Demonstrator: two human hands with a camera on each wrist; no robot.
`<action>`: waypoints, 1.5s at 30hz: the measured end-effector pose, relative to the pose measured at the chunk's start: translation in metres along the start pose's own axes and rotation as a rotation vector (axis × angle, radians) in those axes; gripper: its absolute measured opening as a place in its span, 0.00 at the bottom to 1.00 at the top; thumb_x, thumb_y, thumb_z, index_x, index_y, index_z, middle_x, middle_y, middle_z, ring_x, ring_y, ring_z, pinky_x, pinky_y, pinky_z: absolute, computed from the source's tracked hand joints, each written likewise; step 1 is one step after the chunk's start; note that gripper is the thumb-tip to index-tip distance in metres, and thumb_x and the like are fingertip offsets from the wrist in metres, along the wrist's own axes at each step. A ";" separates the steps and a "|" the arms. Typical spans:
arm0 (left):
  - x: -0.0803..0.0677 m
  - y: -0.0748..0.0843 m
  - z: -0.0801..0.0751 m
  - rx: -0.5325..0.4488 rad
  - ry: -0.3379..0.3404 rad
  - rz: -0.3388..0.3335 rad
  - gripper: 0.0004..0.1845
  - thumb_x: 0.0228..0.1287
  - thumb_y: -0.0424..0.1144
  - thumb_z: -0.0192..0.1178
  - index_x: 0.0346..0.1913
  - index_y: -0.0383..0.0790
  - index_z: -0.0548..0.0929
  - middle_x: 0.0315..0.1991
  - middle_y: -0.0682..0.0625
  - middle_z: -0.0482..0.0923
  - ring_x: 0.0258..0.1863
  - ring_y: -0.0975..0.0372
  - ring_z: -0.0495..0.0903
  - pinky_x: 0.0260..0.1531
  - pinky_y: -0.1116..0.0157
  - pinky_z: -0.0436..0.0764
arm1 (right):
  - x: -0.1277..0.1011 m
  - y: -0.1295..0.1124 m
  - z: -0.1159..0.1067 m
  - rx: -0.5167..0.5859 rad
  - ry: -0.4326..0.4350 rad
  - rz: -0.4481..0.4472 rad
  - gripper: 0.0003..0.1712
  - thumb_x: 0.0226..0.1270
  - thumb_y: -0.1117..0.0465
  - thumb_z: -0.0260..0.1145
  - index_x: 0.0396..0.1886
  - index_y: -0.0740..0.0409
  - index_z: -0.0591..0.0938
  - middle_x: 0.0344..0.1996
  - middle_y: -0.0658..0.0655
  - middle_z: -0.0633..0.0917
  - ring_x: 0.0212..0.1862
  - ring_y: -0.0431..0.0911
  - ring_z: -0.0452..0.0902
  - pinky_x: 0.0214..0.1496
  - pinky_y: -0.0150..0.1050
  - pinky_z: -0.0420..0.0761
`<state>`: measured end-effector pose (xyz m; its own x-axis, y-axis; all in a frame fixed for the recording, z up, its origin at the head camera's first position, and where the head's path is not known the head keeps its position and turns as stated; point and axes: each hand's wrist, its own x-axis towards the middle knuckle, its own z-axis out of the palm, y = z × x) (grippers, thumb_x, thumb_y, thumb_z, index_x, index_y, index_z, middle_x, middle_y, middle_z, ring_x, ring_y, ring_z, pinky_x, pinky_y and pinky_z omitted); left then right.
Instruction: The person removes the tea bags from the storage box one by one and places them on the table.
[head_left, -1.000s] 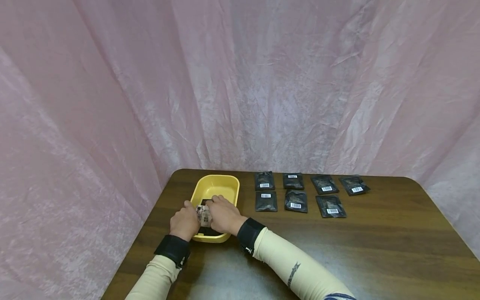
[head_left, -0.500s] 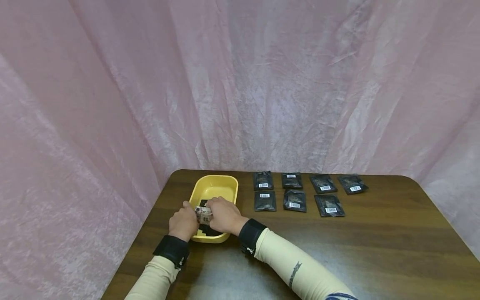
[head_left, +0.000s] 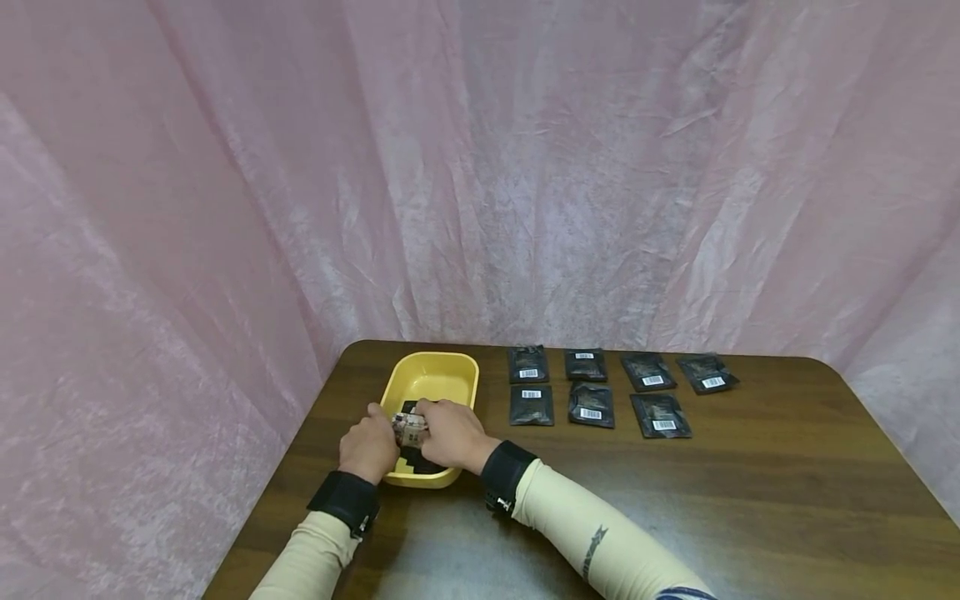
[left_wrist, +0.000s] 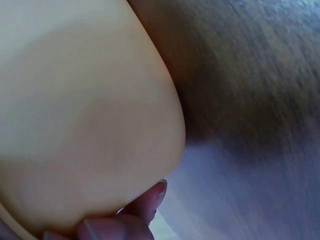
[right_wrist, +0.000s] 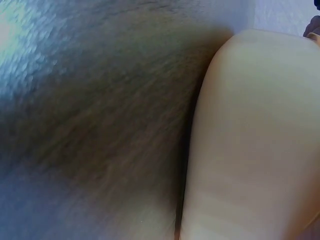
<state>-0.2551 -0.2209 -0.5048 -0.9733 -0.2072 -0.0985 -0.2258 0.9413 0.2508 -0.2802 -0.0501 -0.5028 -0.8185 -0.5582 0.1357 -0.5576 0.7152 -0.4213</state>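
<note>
Left hand: the left hand [head_left: 369,448] sits at the near left edge of the table [head_left: 750,517], over the near left rim of the yellow tray [head_left: 471,377]. Its fingers curl round the left end of a small pale packet [head_left: 409,430]. The left wrist view shows only fingertips [left_wrist: 150,197] against the tray's outer wall [left_wrist: 85,125].

Right hand: the right hand [head_left: 453,436] meets the left one over the near half of the tray, and its curled fingers pinch the right end of the same packet. The right wrist view gives only blurred tabletop and tray wall [right_wrist: 255,150].

Packet: held between both hands just above the tray's near half, over a dark item [head_left: 415,460] lying inside; what that item is cannot be made out.

Change: over the last second the packet has been squeezed narrower, the right hand has edged toward the left, and neither grip has let go. The tray and everything beyond it lie as they did.

What it means: by the look of it, the hands are working the packet, tearing or crumpling it, rather than setting it down; nothing has dropped into the tray in that time.

Far edge: seven black sachets [head_left: 590,403] with white barcode labels lie in two rows near the table's far edge, right of the tray and well apart from both hands.
</note>
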 end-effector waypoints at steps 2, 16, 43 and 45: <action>0.000 0.000 0.000 -0.002 0.009 0.010 0.18 0.65 0.34 0.65 0.47 0.30 0.68 0.35 0.32 0.84 0.33 0.41 0.88 0.32 0.44 0.84 | -0.001 0.000 -0.001 -0.008 0.007 -0.006 0.16 0.63 0.61 0.69 0.51 0.49 0.83 0.31 0.45 0.87 0.33 0.40 0.81 0.32 0.35 0.76; -0.002 0.001 0.002 -0.001 0.062 0.030 0.17 0.63 0.33 0.64 0.47 0.29 0.69 0.39 0.28 0.86 0.37 0.37 0.89 0.35 0.40 0.85 | -0.009 0.007 -0.012 0.201 0.016 -0.042 0.11 0.76 0.63 0.64 0.54 0.52 0.79 0.35 0.51 0.88 0.29 0.36 0.77 0.32 0.30 0.74; 0.007 0.006 0.008 0.010 0.025 0.025 0.21 0.60 0.33 0.67 0.49 0.28 0.68 0.39 0.29 0.85 0.36 0.39 0.88 0.37 0.42 0.85 | -0.129 0.146 -0.127 0.119 0.418 0.131 0.19 0.76 0.67 0.65 0.62 0.54 0.88 0.59 0.58 0.90 0.62 0.57 0.86 0.58 0.56 0.86; 0.007 0.005 0.008 0.010 0.026 0.026 0.21 0.60 0.33 0.67 0.48 0.28 0.68 0.38 0.29 0.85 0.36 0.39 0.88 0.36 0.41 0.85 | -0.141 0.163 -0.132 0.076 0.417 0.157 0.19 0.75 0.67 0.65 0.62 0.55 0.88 0.59 0.60 0.90 0.63 0.59 0.85 0.62 0.59 0.84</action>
<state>-0.2631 -0.2155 -0.5119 -0.9795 -0.1897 -0.0674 -0.2006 0.9489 0.2437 -0.2736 0.2006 -0.4720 -0.8867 -0.2176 0.4078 -0.4235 0.7362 -0.5279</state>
